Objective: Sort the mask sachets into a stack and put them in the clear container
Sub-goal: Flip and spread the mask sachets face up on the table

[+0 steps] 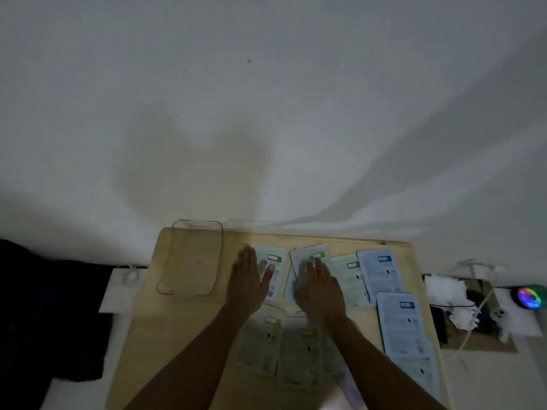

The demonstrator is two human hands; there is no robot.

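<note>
Both sachets (pixel 273 272) (pixel 310 261) are being pressed flat under open fingers, left hand (pixel 247 287) and right hand (pixel 318 288); light, slick, probably best gripped edgewise.

This looks like a room in a home, dimly lit. A small light wooden table (pixel 183 335) stands against a plain white wall (pixel 266 113). Household clutter lies to its right: crumpled white tissues (pixel 444 287), a charging cable (pixel 476 315) and a small gadget glowing in rainbow colours (pixel 529 298). Dark fabric (pixel 44 315) is heaped at the left.
</note>
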